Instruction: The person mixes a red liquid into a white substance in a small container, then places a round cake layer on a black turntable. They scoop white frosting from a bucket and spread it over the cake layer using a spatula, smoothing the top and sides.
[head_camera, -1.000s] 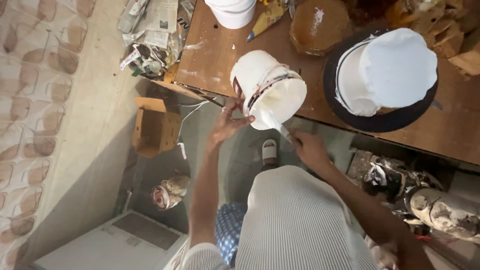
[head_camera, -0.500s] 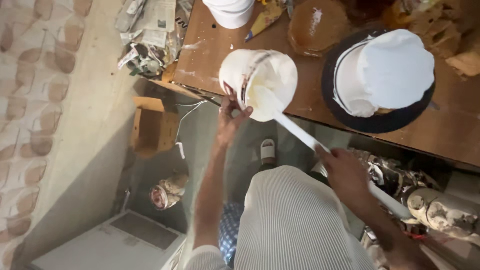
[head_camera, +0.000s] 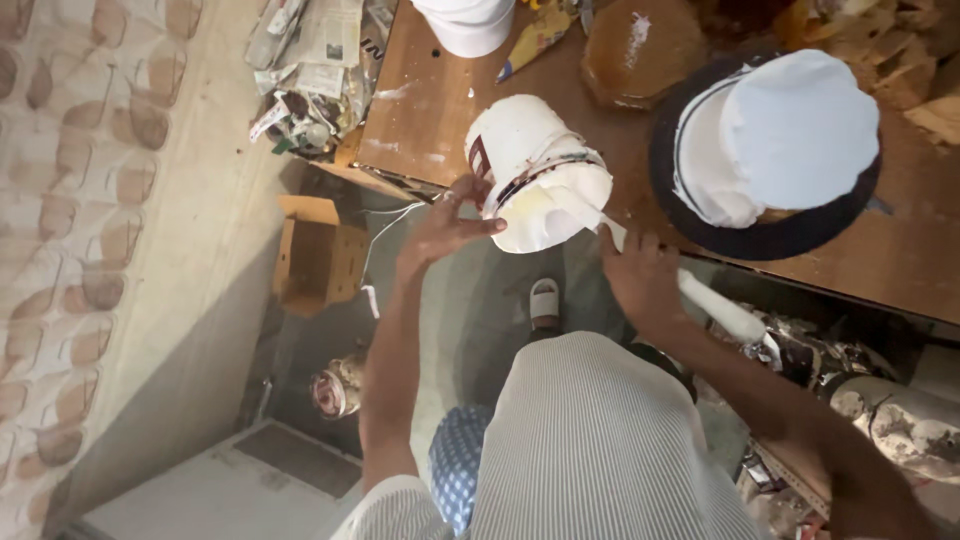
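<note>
A white paint-smeared bucket (head_camera: 535, 165) lies tilted on the edge of a brown wooden table (head_camera: 420, 110), its mouth turned toward me. My left hand (head_camera: 445, 225) grips the bucket's rim on the left side. My right hand (head_camera: 640, 280) holds a white-coated stick (head_camera: 700, 300) whose far end reaches into the bucket's mouth. White paste coats the inside of the bucket.
A black round basin (head_camera: 770, 230) with a white upturned bucket (head_camera: 795, 130) in it stands on the table to the right. Another white tub (head_camera: 465, 25) sits at the table's back. A cardboard box (head_camera: 315, 255), crumpled papers (head_camera: 310, 80) and paint cans (head_camera: 900, 420) lie on the floor.
The bucket tipped further toward me after being held more upright. My right hand slid up the stick toward the bucket, pushing its end back inside.
</note>
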